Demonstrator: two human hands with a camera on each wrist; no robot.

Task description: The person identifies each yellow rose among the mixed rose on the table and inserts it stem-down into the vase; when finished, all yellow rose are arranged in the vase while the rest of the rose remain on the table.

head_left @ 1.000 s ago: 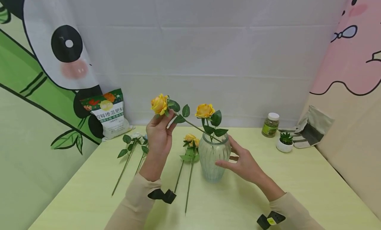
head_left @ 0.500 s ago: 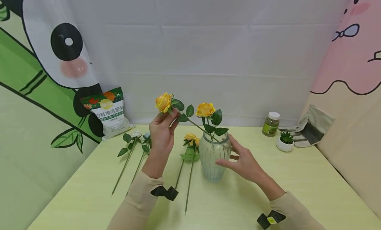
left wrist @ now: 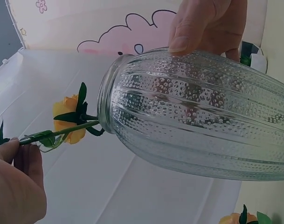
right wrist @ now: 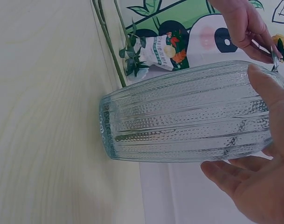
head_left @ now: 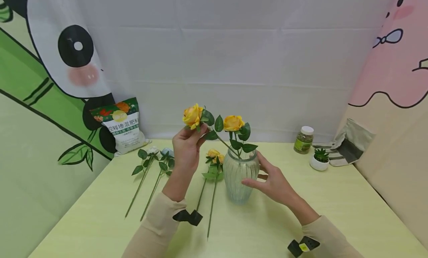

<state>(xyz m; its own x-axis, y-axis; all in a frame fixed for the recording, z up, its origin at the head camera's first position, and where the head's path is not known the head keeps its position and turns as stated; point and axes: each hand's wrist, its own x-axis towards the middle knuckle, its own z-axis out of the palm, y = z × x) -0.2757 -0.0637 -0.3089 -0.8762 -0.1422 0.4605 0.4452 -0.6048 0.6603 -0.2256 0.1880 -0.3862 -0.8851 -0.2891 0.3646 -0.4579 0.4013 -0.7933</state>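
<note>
My left hand (head_left: 187,150) pinches the stem of a yellow rose (head_left: 193,116) just below its bloom, left of the vase. That stem slants down to the right into the mouth of a ribbed clear glass vase (head_left: 239,178). A second yellow rose (head_left: 233,123) stands in the vase, its bloom above the rim. My right hand (head_left: 275,183) holds the vase from the right, thumb on the near side and fingers around the back. In the right wrist view the vase's base (right wrist: 104,128) rests on the table.
Yellow roses (head_left: 214,156) lie left of the vase, their stems toward me. Farther left lie a white rose (head_left: 152,150) and a pale blue one (head_left: 167,152). A fertilizer bag (head_left: 123,128) stands back left; a lidded jar (head_left: 303,140), potted succulent (head_left: 320,160) and grey pouch (head_left: 351,143) are right.
My left hand has moved right with the pinched rose, bringing its bloom nearer the one in the vase. Its stem now stands steeper. The right hand and vase have stayed in place.
</note>
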